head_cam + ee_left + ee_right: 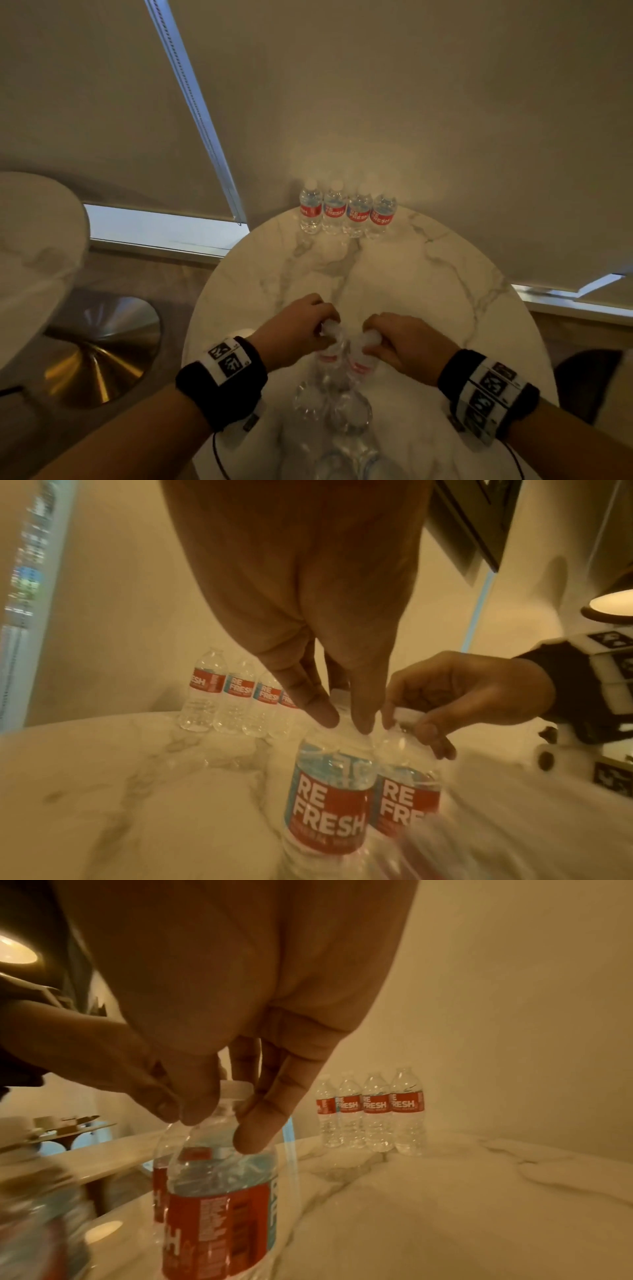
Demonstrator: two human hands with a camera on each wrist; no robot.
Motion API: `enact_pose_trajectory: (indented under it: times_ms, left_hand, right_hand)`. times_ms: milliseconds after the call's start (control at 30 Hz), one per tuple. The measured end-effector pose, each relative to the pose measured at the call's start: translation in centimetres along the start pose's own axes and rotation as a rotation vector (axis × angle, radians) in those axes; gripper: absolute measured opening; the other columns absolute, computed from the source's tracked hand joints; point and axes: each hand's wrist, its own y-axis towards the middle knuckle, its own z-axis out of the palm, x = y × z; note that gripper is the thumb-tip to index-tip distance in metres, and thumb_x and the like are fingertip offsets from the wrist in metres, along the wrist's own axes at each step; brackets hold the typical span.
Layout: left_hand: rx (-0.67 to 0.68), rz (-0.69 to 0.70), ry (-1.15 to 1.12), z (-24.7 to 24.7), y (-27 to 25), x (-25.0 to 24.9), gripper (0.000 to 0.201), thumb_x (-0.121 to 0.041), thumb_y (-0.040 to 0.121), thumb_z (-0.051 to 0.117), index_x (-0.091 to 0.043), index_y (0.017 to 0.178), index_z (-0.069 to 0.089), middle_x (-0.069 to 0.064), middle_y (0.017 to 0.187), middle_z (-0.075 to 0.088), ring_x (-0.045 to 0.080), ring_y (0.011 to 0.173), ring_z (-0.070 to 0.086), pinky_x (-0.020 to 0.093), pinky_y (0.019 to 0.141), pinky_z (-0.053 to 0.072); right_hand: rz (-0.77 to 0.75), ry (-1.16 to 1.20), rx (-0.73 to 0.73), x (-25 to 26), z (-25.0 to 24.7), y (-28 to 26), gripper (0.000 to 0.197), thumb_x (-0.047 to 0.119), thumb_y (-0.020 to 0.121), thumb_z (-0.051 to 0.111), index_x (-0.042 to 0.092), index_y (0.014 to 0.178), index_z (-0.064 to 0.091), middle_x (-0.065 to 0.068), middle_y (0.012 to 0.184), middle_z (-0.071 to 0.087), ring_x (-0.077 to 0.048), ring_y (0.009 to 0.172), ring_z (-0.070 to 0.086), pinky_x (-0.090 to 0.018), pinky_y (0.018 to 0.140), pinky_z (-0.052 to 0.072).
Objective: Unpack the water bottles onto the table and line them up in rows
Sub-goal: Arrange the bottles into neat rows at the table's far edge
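Several clear water bottles with red labels (347, 212) (236, 696) (373, 1110) stand in a row at the far edge of the round marble table (428, 291). My left hand (301, 329) (339, 718) pinches the cap of one bottle (329, 794) near the table's middle. Beside it, my right hand (394, 334) (212, 1112) pinches the white cap of another bottle (219, 1204) (407, 802). Both held bottles are upright and side by side. More bottles in clear plastic wrap (332, 411) sit just in front of me, blurred.
A wall with roller blinds (205, 137) rises right behind the bottle row. A second marble table (34, 240) with a brass base (99, 353) stands to the left. Bare marble lies between the held bottles and the row.
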Motion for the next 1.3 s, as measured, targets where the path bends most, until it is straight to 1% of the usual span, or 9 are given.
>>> enact_pose_trajectory:
  times_ms: [100, 367, 567, 733, 833, 933, 1067, 1233, 1300]
  left_hand:
    - [-0.043, -0.029, 0.027, -2.6, 2.2, 1.5, 0.035, -0.027, 0.085, 0.074, -0.015, 0.117, 0.067, 0.009, 0.108, 0.061, 0.021, 0.089, 0.059, 0.029, 0.081, 0.046]
    - [-0.152, -0.090, 0.136, -9.8, 9.7, 6.1, 0.029, -0.026, 0.085, 0.072, -0.014, 0.111, 0.068, -0.003, 0.093, 0.049, 0.021, 0.087, 0.056, 0.033, 0.079, 0.045]
    - [-0.172, -0.135, 0.083, -11.9, 14.6, 9.5, 0.026, -0.017, 0.087, 0.070, -0.004, 0.110, 0.065, 0.016, 0.105, 0.062, 0.034, 0.094, 0.060, 0.038, 0.081, 0.048]
    - [-0.223, -0.141, 0.093, -12.4, 16.6, 10.7, 0.023, -0.020, 0.089, 0.068, -0.007, 0.107, 0.065, 0.017, 0.105, 0.063, 0.034, 0.093, 0.060, 0.032, 0.073, 0.039]
    - [-0.263, -0.144, 0.061, -12.1, 17.0, 11.0, 0.028, -0.020, 0.090, 0.069, -0.006, 0.113, 0.064, 0.018, 0.107, 0.062, 0.034, 0.094, 0.059, 0.028, 0.073, 0.035]
    - [-0.293, -0.159, 0.040, -11.6, 16.8, 11.2, 0.035, -0.023, 0.088, 0.071, -0.007, 0.119, 0.063, 0.018, 0.110, 0.062, 0.035, 0.095, 0.060, 0.034, 0.080, 0.045]
    - [-0.313, -0.216, -0.020, -11.2, 15.7, 11.0, 0.057, -0.029, 0.085, 0.077, -0.011, 0.135, 0.056, 0.015, 0.118, 0.060, 0.032, 0.094, 0.064, 0.038, 0.086, 0.052]
    - [-0.414, -0.265, -0.073, -10.1, 11.3, 9.6, 0.063, -0.036, 0.085, 0.075, -0.015, 0.139, 0.051, 0.007, 0.124, 0.056, 0.015, 0.086, 0.058, 0.025, 0.077, 0.045]
    - [-0.421, -0.262, -0.092, -9.3, 8.2, 8.1, 0.060, -0.040, 0.086, 0.073, -0.018, 0.137, 0.054, 0.003, 0.121, 0.059, 0.012, 0.086, 0.059, 0.026, 0.077, 0.049]
  right_hand:
    - [0.083, -0.008, -0.030, -0.6, -2.1, 2.8, 0.033, 0.045, 0.092, 0.055, 0.020, 0.113, 0.055, -0.003, 0.103, 0.064, -0.026, 0.093, 0.061, -0.034, 0.079, 0.045]
    - [0.210, -0.027, -0.125, -1.4, -7.4, 13.7, 0.035, 0.038, 0.092, 0.058, 0.014, 0.118, 0.057, -0.009, 0.110, 0.067, -0.028, 0.097, 0.062, -0.033, 0.079, 0.046]
    - [0.203, -0.045, -0.142, -2.7, -8.8, 21.2, 0.030, 0.034, 0.091, 0.058, 0.016, 0.116, 0.058, -0.011, 0.111, 0.067, -0.030, 0.099, 0.062, -0.042, 0.087, 0.051]
    - [0.183, -0.098, -0.160, -3.3, -9.3, 24.6, 0.024, 0.030, 0.093, 0.055, 0.014, 0.111, 0.056, -0.014, 0.109, 0.064, -0.034, 0.097, 0.060, -0.037, 0.078, 0.045]
    - [0.177, -0.095, -0.161, -3.7, -9.1, 24.9, 0.022, 0.026, 0.092, 0.053, 0.013, 0.110, 0.056, -0.017, 0.105, 0.064, -0.035, 0.094, 0.059, -0.036, 0.074, 0.044]
    - [0.179, -0.042, -0.183, -3.8, -9.1, 24.5, 0.027, 0.027, 0.090, 0.059, 0.014, 0.113, 0.055, -0.016, 0.103, 0.065, -0.035, 0.094, 0.060, -0.041, 0.078, 0.049]
    - [0.208, 0.022, -0.191, -3.2, -9.4, 22.0, 0.065, 0.033, 0.083, 0.073, 0.017, 0.138, 0.041, -0.012, 0.108, 0.065, -0.030, 0.098, 0.061, -0.032, 0.078, 0.043]
    - [0.197, 0.024, -0.163, -1.7, -8.9, 15.1, 0.050, 0.044, 0.085, 0.068, 0.022, 0.127, 0.052, 0.004, 0.094, 0.065, -0.014, 0.082, 0.059, -0.028, 0.073, 0.042]
    - [0.169, 0.016, -0.118, -0.8, -8.3, 11.5, 0.044, 0.048, 0.085, 0.066, 0.025, 0.121, 0.056, 0.008, 0.089, 0.064, -0.010, 0.077, 0.059, -0.027, 0.070, 0.045]
